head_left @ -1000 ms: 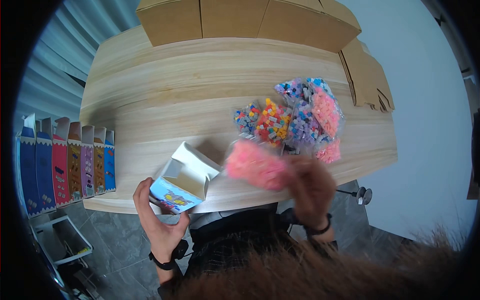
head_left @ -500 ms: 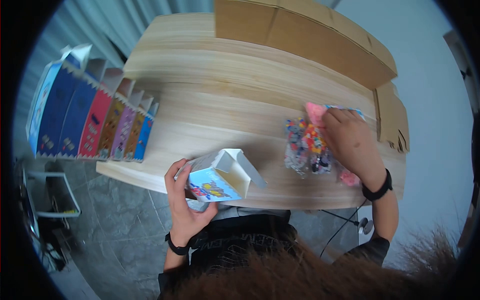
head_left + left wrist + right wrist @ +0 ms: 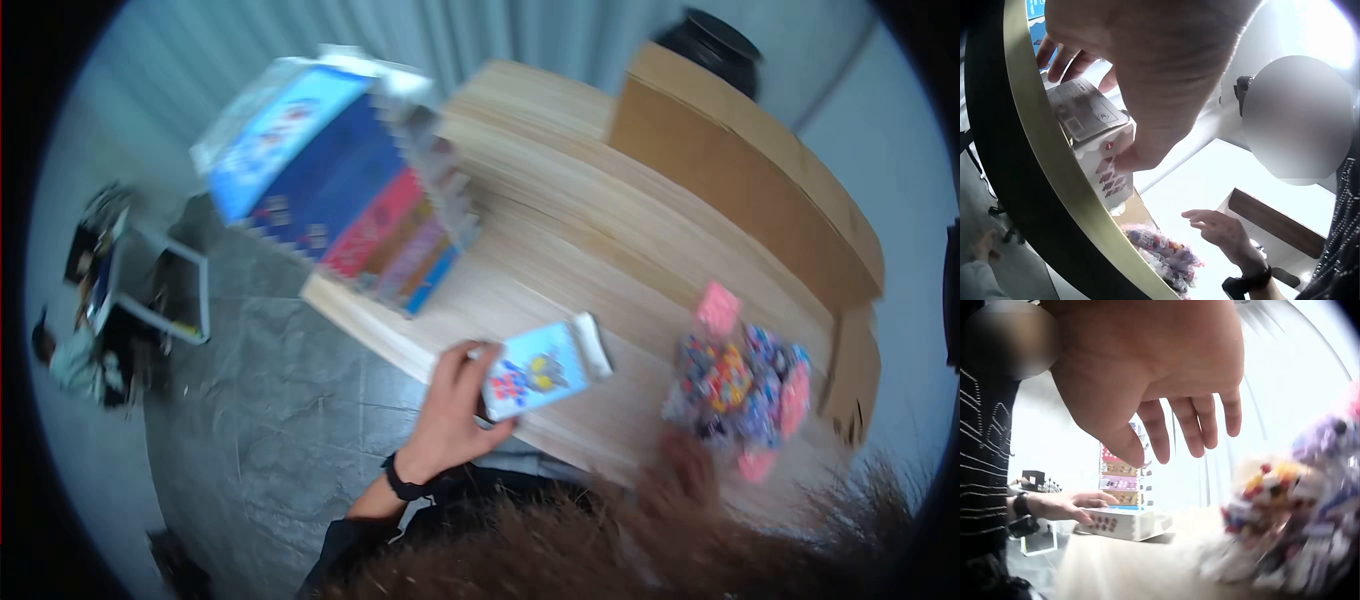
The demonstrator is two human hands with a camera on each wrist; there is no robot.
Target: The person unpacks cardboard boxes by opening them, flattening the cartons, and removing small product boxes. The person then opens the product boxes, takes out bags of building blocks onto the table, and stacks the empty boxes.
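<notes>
Near the table's front edge, my left hand [image 3: 455, 420] grips a small light-blue box [image 3: 535, 370] lying on its side, with its flap end toward the right. In the left wrist view the thumb and fingers hold the box [image 3: 1100, 162] across its sides. My right hand [image 3: 680, 475], blurred, is just left of the clear bags of coloured bricks [image 3: 735, 385]. Its fingers hang spread and hold nothing in the right wrist view, beside the bags [image 3: 1279, 519]. A pink bag [image 3: 717, 309] lies at the back of the pile.
Several upright open boxes [image 3: 340, 190] stand in a row on the table's left side. A long cardboard box [image 3: 750, 170] borders the back, with a cardboard flap [image 3: 856, 370] at the right. Beyond the table at left are a white-framed bin [image 3: 205, 300] and another person [image 3: 75, 365].
The head view has swung left. My right hand let go of the pink bag at the pile and drew back toward the body. The box in my left hand is turned flatter.
</notes>
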